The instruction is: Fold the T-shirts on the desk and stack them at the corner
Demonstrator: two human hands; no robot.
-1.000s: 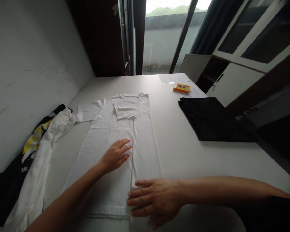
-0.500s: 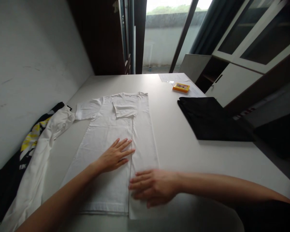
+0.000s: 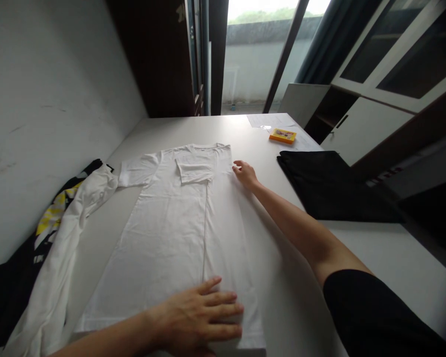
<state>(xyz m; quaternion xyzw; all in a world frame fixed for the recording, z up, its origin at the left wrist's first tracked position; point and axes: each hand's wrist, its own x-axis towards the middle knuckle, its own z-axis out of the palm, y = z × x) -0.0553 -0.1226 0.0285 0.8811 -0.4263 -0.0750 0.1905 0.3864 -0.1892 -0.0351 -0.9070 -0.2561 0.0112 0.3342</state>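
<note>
A white T-shirt [image 3: 171, 223] lies spread on the white table, its right side folded inward so that one sleeve rests on its front. The other sleeve stretches out to the left. Near the hem, my left hand [image 3: 204, 315] lies flat over the folded strip with fingers spread. My right hand [image 3: 245, 174] is beside the folded edge close to the shoulder, fingers slightly bent and apart, with nothing visible in them. Whether its fingertips touch the cloth I cannot tell.
Along the left wall lie a white garment [image 3: 65, 263] and a black garment with yellow patches [image 3: 54, 213]. To the right is a folded black cloth [image 3: 330, 186]. An orange-yellow box [image 3: 282, 136] and paper sheets [image 3: 269, 120] are at the table's far end.
My right hand has gone from the lower folded strip up and away to the shoulder edge. My left hand has slid from the shirt's middle down toward the hem.
</note>
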